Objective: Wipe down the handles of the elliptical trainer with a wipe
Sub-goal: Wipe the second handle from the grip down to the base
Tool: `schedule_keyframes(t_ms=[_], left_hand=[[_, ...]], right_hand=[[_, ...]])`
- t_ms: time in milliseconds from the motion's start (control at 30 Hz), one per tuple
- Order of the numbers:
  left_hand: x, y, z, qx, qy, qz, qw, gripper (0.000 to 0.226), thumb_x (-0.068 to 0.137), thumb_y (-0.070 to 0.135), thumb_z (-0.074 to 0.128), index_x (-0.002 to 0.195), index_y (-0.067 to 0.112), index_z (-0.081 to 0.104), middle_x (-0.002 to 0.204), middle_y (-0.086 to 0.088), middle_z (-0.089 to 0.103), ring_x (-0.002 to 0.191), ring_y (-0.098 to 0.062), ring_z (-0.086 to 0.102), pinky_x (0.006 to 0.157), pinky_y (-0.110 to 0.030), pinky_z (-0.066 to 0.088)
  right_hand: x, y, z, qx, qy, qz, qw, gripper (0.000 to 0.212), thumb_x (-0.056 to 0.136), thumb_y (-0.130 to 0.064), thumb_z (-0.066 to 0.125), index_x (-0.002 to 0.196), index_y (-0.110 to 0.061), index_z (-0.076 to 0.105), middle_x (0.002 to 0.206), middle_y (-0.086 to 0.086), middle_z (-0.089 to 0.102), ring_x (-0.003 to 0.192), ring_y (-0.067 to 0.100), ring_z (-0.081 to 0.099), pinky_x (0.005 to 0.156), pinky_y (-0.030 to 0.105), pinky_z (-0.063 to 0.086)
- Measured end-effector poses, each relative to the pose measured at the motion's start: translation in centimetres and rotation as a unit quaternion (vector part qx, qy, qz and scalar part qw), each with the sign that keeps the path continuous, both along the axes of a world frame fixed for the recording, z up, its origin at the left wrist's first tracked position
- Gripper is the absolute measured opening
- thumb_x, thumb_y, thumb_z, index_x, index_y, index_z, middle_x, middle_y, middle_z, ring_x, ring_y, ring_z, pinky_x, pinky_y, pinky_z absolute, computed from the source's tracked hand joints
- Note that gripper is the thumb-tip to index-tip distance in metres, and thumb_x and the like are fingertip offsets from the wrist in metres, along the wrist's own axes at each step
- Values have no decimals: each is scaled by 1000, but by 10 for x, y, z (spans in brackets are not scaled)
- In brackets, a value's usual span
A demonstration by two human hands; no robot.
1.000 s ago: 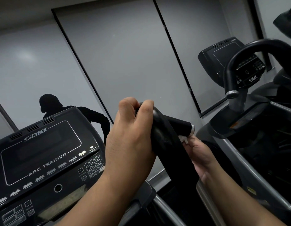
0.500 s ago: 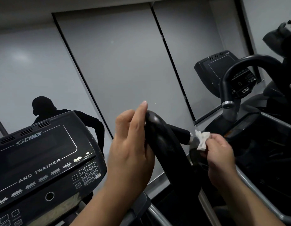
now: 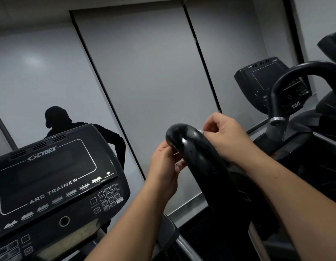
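2 bare hands are working at the curved top of 1 black handle (image 3: pixel 197 153): the right hand (image 3: pixel 225 136) is pinching a barely visible white wipe (image 3: pixel 200 131) against it, the left hand (image 3: pixel 166 162) is curling loosely beneath. Wiping is seemingly underway; the second handle (image 3: pixel 295 76) is waiting untouched.

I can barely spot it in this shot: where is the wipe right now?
In the head view, the wipe shows right of centre as a white sliver pinched in the right hand, against the handle bend's right side.
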State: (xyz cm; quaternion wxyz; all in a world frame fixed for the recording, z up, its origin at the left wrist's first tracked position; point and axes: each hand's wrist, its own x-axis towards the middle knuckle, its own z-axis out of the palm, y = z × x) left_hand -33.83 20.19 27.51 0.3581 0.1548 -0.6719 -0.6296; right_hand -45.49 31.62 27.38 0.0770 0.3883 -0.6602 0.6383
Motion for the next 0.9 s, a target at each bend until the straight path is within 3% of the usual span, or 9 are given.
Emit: schedule_keyframes(t_ms=[100, 267, 467, 567, 633, 700, 767, 833, 900], left_hand=[[-10, -8, 14, 70, -2, -100, 993, 15, 99, 17, 55, 103, 9, 68, 80, -5, 70, 78, -19, 64, 74, -33, 53], [-19, -20, 25, 67, -30, -176, 982, 18, 102, 10, 46, 106, 8, 63, 72, -3, 68, 62, -15, 66, 55, -27, 54], [-18, -20, 33, 47, -65, -226, 971, 42, 103, 6, 42, 71, 10, 69, 60, -2, 66, 52, -12, 64, 51, -21, 52], [-19, -29, 40, 47, -45, -188, 980, 14, 94, 2, 57, 105, -7, 59, 93, -20, 65, 76, -23, 65, 78, -32, 57], [-25, -38, 35, 60, -21, -188, 980, 48, 87, -1, 66, 129, -16, 49, 126, -34, 52, 107, -39, 58, 111, -48, 43], [-27, -46, 26, 70, -4, -198, 978, 60, 84, -2, 68, 139, -14, 45, 146, -40, 41, 130, -48, 46, 121, -57, 25], [-24, -41, 23, 66, 10, -183, 981, 49, 86, -2, 66, 131, -14, 50, 140, -40, 46, 128, -47, 49, 118, -53, 33], [-22, -38, 20, 58, 25, -162, 985, 37, 86, 2, 68, 120, -5, 58, 121, -30, 57, 106, -37, 59, 98, -43, 49], [-21, -34, 16, 56, 43, -169, 983, 52, 80, 9, 76, 126, -4, 56, 118, -26, 53, 103, -36, 50, 85, -39, 47]], right_hand=[[-1, 1, 6, 19, -17, 34, 999, 10, 85, -12, 68, 77, -18, 71, 61, -6, 68, 58, 9, 58, 60, 28, 50], [5, 0, 18, -6, -61, 131, 989, 17, 89, 5, 61, 87, -7, 74, 54, -20, 68, 48, -6, 61, 48, 12, 46], [4, 5, 27, 24, -69, 133, 988, 36, 84, 7, 49, 78, -15, 76, 64, -13, 72, 61, 4, 63, 63, 23, 49], [7, 14, 32, 56, 1, 89, 994, 37, 88, 2, 51, 81, -22, 78, 80, 2, 76, 66, 17, 62, 63, 30, 51], [14, 27, 42, 8, 39, 67, 997, 32, 93, -2, 54, 86, -24, 77, 87, 5, 73, 69, 18, 58, 60, 25, 47], [30, 43, 56, -53, 29, 150, 987, 21, 97, -7, 56, 94, -13, 75, 84, 7, 68, 71, 16, 57, 63, 23, 46], [46, 54, 66, -44, 54, 211, 975, 22, 99, -21, 60, 97, -4, 74, 83, 9, 64, 70, 16, 55, 64, 26, 44], [54, 57, 72, 21, 116, 210, 971, 30, 95, -32, 66, 95, -3, 73, 77, 6, 62, 67, 11, 53, 62, 23, 43], [58, 55, 74, 61, 141, 210, 966, 23, 92, -25, 71, 91, -2, 72, 63, -3, 61, 57, 4, 52, 57, 16, 43]])
